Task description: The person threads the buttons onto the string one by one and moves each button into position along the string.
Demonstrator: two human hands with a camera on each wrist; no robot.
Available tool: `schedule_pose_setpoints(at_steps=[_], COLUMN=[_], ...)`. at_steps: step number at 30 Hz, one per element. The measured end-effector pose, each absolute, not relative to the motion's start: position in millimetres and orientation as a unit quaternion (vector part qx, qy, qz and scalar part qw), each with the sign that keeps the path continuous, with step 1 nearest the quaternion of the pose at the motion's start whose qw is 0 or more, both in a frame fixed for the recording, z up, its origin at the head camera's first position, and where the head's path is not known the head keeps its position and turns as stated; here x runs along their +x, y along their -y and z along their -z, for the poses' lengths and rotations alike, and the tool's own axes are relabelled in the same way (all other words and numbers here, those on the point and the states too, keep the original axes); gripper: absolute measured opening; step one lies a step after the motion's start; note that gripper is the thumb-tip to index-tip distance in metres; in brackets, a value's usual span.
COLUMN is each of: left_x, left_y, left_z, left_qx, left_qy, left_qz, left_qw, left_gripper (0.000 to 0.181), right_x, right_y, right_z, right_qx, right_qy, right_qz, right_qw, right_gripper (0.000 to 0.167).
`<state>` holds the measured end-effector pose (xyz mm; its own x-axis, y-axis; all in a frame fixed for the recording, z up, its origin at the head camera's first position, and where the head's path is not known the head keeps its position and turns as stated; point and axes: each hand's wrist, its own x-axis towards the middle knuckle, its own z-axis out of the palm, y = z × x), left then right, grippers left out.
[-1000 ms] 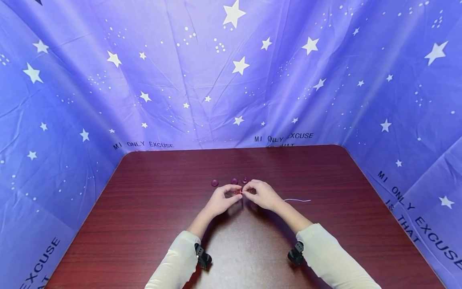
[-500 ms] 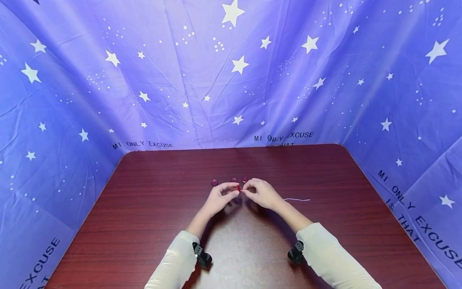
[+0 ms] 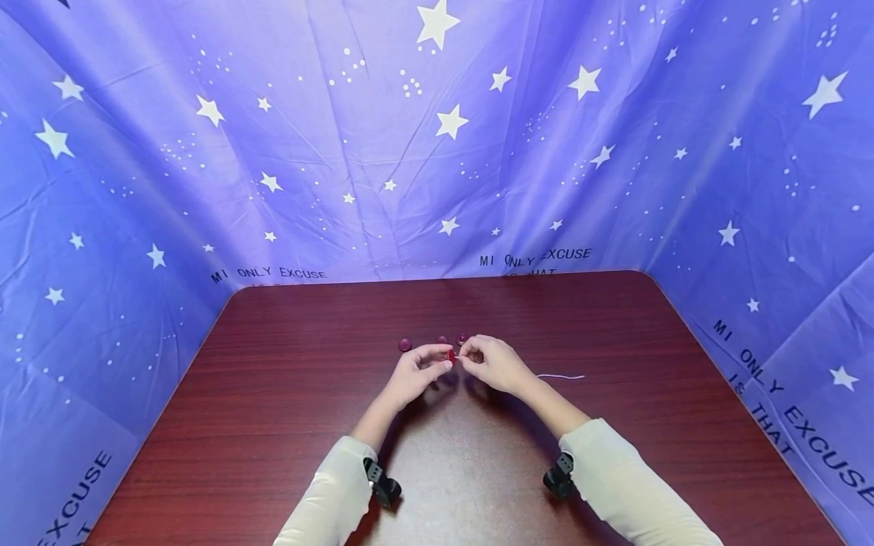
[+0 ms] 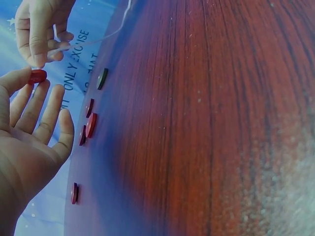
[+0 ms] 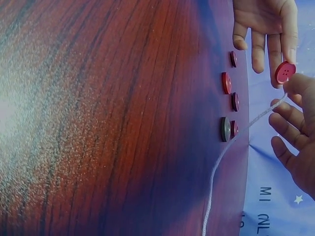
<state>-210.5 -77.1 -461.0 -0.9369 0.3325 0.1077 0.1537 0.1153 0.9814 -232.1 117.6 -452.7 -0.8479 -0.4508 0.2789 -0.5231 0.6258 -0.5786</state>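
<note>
Above the table [image 3: 464, 485], my left hand [image 3: 411, 376] pinches a red button [image 5: 285, 73], my right hand [image 3: 498, 365] pinches pale string [image 5: 211, 189] just beside it, threading seemingly barely begun, five other buttons [image 5: 226, 82] lying loose.

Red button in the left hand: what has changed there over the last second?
In the head view, the left hand has shifted slightly left and up, opening a small gap to the right hand; the red button it pinches now shows more clearly. Nothing was visibly taken up or let go. The right hand, pinching the white cord, and the loose buttons stayed essentially as they were.
</note>
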Motion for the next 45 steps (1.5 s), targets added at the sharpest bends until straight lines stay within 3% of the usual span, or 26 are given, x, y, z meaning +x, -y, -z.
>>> schedule_pose_setpoints(at_steps=[14,29,37,45], left_x=[-210.2,-221.6,-207.3,-207.4], left_y=[75.2,74.9,74.8,74.8], left_z=[460.0,486.0,456.4,457.3], left_qx=[0.165,0.155,0.160,0.158], left_qy=[-0.753,-0.761,-0.753,-0.751], left_qz=[-0.632,-0.627,-0.632,-0.633], left_qw=[0.075,0.068,0.093,0.097], left_gripper=[0.034,0.034,0.036,0.036], right_x=[-231.5,-232.4,-231.0,-230.7], right_y=[-116.9,-117.7,-117.4,-117.8], right_z=[453.3,454.2,453.8,454.5], right_qx=[0.265,0.271,0.275,0.285], right_qy=[0.902,0.900,0.897,0.892], right_qz=[-0.340,-0.338,-0.344,-0.349], right_qw=[0.037,0.036,0.032,0.033], right_gripper=[0.004,0.004,0.003,0.007])
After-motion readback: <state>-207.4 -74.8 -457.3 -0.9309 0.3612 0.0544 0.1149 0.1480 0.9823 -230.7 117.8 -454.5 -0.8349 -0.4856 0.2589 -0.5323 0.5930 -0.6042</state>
